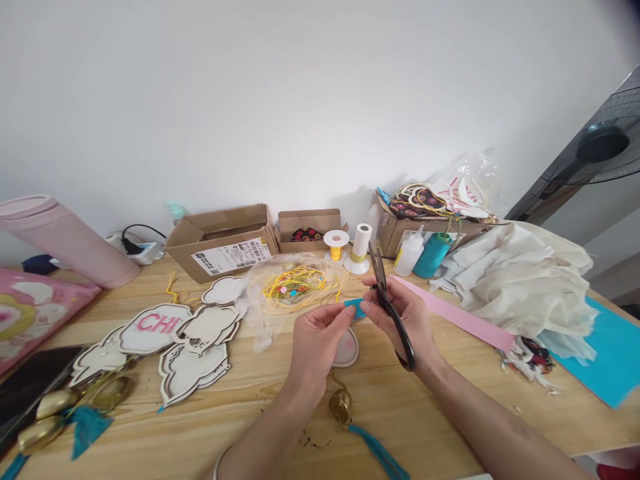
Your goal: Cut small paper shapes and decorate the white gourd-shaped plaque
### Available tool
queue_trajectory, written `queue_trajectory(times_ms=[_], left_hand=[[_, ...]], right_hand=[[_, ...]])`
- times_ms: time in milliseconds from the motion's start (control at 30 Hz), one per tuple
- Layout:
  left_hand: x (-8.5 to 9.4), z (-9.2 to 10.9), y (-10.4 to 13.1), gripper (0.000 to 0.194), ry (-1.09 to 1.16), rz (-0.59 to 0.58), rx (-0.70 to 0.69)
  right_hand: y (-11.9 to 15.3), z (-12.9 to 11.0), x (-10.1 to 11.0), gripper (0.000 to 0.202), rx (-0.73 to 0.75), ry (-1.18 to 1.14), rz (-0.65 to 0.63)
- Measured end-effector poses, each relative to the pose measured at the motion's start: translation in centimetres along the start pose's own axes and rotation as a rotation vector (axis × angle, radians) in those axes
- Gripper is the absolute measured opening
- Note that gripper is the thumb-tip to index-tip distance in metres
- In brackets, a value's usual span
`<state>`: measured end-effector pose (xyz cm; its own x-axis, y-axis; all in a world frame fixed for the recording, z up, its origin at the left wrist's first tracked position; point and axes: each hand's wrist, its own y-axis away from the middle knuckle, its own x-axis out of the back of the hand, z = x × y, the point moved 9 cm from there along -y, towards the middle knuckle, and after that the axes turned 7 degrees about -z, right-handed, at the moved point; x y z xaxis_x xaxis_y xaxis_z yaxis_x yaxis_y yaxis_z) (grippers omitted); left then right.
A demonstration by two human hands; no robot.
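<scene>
Between the fingertips of both hands is a small blue piece (355, 308), paper or felt, I cannot tell which. My left hand (320, 337) pinches its left side. My right hand (407, 317) holds its right edge with thumb and finger, while a pair of black-handled scissors (400, 328) hangs in the same hand, blades pointing up. Under the hands, partly covered, lies a pale rounded plaque (346, 349) with a pink mark. Below it on the table are a brass bell (340, 407) and a teal tassel (380, 455).
White cloud-shaped plaques (193, 370) and brass bells (55, 403) lie left. A plastic bag with yellow cords (295, 287) sits mid-table. Behind stand a cardboard box (220, 247), thread spools (361, 248) and a glue bottle (409, 252). Right are a pink strip (455, 315), white fabric (525, 273) and a blue sheet (595, 360).
</scene>
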<state>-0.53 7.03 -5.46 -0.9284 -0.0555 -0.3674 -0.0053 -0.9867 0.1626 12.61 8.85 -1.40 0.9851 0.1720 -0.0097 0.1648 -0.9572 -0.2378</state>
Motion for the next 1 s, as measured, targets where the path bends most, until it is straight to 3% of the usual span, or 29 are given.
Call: queue_trajectory(times_ms=[67, 233, 433, 1000], left_hand=[[0.1, 0.1, 0.0, 0.012, 0.038, 0.002, -0.007], [0.1, 1.2, -0.2, 0.010, 0.170, -0.038, -0.061], [0.9, 1.4, -0.5, 0.011, 0.177, -0.007, -0.084], [-0.4, 1.4, -0.5, 0.008, 0.183, -0.153, -0.038]], right_hand=[[-0.2, 0.1, -0.4, 0.035, -0.040, -0.014, -0.062], [0.1, 0.4, -2.4, 0.051, -0.106, -0.023, -0.352], [0.8, 0.6, -3.6, 0.066, -0.132, 0.082, -0.564], [0.6, 0.3, -3.7, 0.064, -0.144, 0.072, -0.607]])
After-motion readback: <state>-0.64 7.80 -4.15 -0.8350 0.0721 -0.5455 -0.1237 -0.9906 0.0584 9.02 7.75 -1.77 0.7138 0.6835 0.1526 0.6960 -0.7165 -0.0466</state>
